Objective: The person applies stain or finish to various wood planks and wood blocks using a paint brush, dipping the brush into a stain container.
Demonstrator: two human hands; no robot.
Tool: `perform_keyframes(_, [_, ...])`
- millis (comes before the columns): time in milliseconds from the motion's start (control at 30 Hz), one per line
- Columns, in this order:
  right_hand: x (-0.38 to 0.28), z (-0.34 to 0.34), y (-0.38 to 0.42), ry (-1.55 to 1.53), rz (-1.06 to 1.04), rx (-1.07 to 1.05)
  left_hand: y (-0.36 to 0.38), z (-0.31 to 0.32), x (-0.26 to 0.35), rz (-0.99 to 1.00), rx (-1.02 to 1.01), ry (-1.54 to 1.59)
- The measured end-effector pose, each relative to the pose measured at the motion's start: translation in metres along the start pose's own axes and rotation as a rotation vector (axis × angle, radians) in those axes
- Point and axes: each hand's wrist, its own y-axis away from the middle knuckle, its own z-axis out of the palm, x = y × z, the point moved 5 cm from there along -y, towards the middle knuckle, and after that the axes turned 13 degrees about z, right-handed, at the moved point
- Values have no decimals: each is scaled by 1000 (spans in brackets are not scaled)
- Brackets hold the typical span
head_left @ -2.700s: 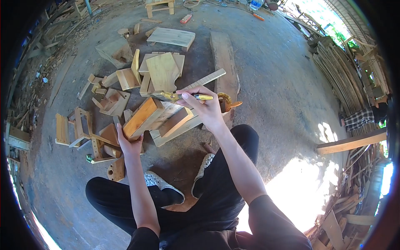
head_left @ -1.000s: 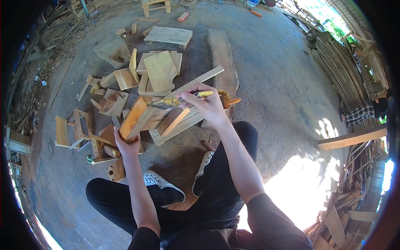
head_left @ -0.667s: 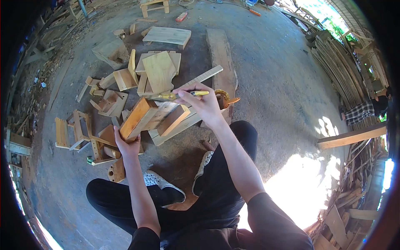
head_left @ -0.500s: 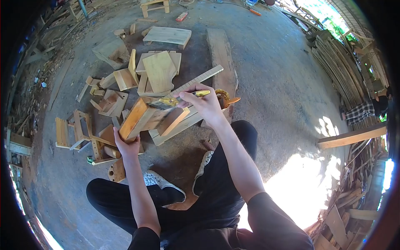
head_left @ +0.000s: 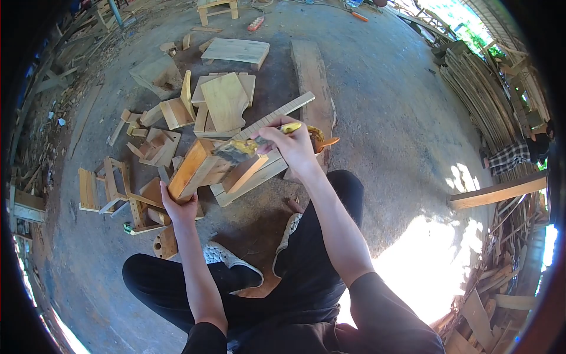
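A grey concrete floor (head_left: 389, 106) spreads under everything, with stacked boards (head_left: 477, 106) along its right edge, near a person in a checked garment (head_left: 510, 158), and a bright sunlit patch (head_left: 418, 271) towards the lower right corner. The left hand (head_left: 180, 206) is parted to the thickness of a wooden workpiece (head_left: 193, 168), thumb on 1 side and fingers on the other, gripping its lower end. The right hand (head_left: 289, 144) has thumb and fingers closed round the handle of a brush (head_left: 239, 148). The bristles, dark at the tip and yellow higher up, lie across the workpiece's upper right edge in view; whether they touch it cannot be told. The workpiece tilts in front of the wearer, left of the floor's middle, its broad face glossy orange-brown and its side face paler. A ridged slat (head_left: 286, 112) slants up behind the right hand, and a pot (head_left: 316, 137) with an orange handle sits just beyond that hand. Farther towards the floor's top edge lie a notched board (head_left: 224, 100), a pale panel (head_left: 239, 51) and a long plank (head_left: 311, 76).
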Motion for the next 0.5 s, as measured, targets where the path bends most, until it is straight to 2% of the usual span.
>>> perform_keyframes(100, [0,-1,2,-102,11,61,-1,-1,-1,4,-3,0])
perform_keyframes(167, [-3,8,1,-140,-130,104,-2,-1,-3,3,-16,5])
perform_keyframes(400, [-1,-2,0,-41,-46,5,3,4,0,13,-47,-18])
perform_keyframes(500, [-3,-1,3,-167,-16,49,7,6,0,17,-47,-25])
